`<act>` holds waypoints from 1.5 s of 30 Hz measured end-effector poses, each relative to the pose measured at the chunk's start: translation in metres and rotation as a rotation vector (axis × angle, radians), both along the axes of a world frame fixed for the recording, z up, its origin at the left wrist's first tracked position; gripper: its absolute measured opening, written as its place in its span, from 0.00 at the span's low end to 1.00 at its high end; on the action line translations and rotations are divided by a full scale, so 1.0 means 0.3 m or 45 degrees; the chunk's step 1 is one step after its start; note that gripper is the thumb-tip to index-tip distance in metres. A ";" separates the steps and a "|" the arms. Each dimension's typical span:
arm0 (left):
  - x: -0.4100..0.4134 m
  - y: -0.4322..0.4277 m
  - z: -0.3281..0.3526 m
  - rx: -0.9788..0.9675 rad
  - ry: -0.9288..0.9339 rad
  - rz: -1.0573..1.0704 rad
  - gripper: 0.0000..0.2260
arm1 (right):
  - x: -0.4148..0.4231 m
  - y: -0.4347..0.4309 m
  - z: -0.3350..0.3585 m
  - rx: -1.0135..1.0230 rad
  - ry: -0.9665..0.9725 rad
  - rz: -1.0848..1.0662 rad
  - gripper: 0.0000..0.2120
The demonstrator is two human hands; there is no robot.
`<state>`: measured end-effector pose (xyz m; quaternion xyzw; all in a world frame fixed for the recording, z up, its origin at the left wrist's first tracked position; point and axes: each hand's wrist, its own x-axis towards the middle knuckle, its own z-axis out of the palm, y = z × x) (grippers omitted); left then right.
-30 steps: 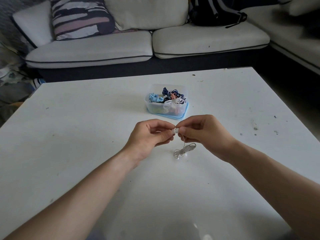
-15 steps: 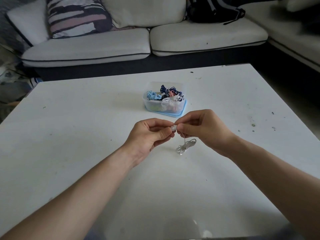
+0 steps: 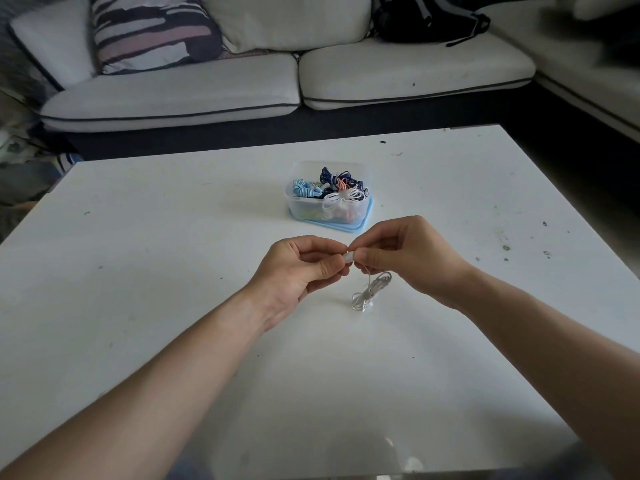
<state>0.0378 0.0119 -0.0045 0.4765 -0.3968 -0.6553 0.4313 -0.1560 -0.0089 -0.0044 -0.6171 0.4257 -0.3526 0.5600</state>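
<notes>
Above the bench (image 3: 156,244), the left hand (image 3: 298,268) and right hand (image 3: 412,258) meet fingertip to fingertip. Both pinch the small white end piece (image 3: 349,257) of a thin white cable (image 3: 371,292), whose loose coil hangs down to the surface. It looks featherlight, limp and tangle-prone, so the stiff end is the place to grip, not the wire. Beyond sits a clear tub (image 3: 327,211) of coiled cables.

Left hand (image 3: 298,268) and right hand (image 3: 408,258) pinched a white cable end (image 3: 349,257); its coil (image 3: 370,292) hung above the tabletop (image 3: 173,237).
</notes>
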 end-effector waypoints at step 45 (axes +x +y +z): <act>0.030 -0.369 -0.003 -0.175 -0.832 0.109 0.05 | 0.104 -0.265 0.036 0.334 -0.234 -0.687 0.04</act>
